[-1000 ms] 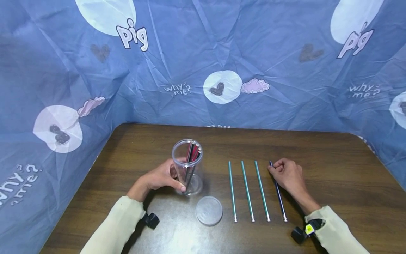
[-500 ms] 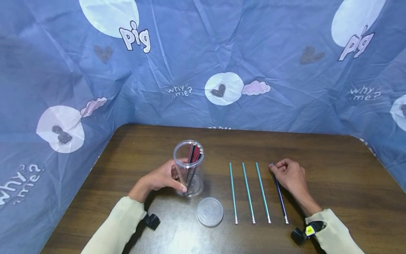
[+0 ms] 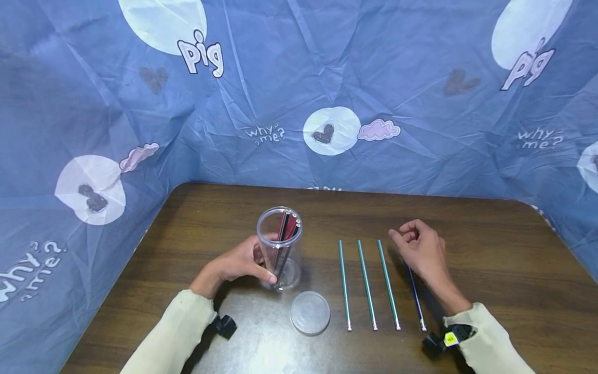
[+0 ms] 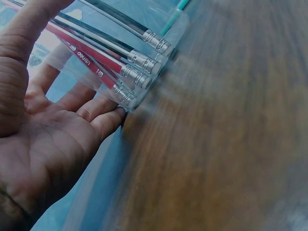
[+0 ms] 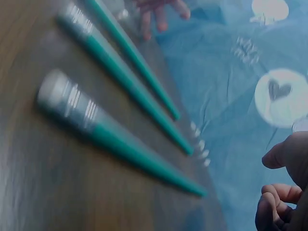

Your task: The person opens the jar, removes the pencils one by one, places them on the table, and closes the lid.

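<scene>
My left hand (image 3: 243,262) grips a clear plastic cup (image 3: 293,254) standing on the table, thumb in front and fingers behind. Red and black pencils (image 4: 103,55) lean inside it, their eraser ends at the bottom in the left wrist view. Over the far end of a dark blue pencil (image 3: 415,296) hovers my right hand (image 3: 422,252), thumb and forefinger apart with nothing between them. Its palm and fingers hide that pencil's upper part. Left of it lie three teal pencils, the nearest teal pencil (image 3: 389,285) roughly parallel to the dark blue one, erasers toward me.
A round translucent lid (image 3: 310,312) lies flat between the cup and the teal pencils. The brown wooden table (image 3: 233,202) backs onto a blue printed cloth (image 3: 261,93), which also hangs along the sides.
My right hand has let go of the dark blue pencil's far end and risen slightly, its thumb shifting left. My left hand still holds the cup in place.
</scene>
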`<state>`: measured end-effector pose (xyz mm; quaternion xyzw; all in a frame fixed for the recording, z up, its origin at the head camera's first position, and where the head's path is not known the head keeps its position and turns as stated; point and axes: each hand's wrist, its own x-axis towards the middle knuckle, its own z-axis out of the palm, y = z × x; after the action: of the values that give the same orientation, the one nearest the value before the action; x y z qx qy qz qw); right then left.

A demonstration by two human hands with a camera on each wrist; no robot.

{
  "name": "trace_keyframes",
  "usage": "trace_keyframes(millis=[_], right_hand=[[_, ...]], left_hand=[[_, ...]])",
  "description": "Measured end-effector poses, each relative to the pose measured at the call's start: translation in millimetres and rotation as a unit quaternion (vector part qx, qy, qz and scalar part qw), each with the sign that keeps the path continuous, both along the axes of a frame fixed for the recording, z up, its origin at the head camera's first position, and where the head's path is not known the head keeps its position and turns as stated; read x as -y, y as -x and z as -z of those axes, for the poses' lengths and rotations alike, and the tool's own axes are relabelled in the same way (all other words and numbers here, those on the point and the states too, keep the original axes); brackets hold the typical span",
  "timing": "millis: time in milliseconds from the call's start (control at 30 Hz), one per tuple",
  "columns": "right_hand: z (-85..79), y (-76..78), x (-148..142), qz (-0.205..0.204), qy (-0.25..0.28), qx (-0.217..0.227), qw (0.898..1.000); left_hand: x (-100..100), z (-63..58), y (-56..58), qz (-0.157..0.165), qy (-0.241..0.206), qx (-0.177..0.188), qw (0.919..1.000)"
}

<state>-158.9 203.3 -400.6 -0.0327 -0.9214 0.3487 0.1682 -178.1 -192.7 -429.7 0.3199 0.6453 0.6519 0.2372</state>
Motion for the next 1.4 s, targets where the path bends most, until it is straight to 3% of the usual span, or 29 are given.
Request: trace_keyframes(millis=[267, 833, 1400], right_hand=[[-18.7, -8.3, 26, -0.053, 0.027, 0.006, 0.998], [-38.2, -21.6, 77, -0.152, 0.050, -0.023, 0.987], [-41.3, -25.3, 113, -0.181, 0.089, -0.033, 0.979]], left_hand=[[-1, 0.0, 0.5, 0.003, -0.003, 0.006, 1.0000], [2, -0.1, -0.7, -0.004, 0.003, 0.007, 1.0000], [1, 1.5, 0.2, -0.005, -0.006, 0.019, 0.9998]])
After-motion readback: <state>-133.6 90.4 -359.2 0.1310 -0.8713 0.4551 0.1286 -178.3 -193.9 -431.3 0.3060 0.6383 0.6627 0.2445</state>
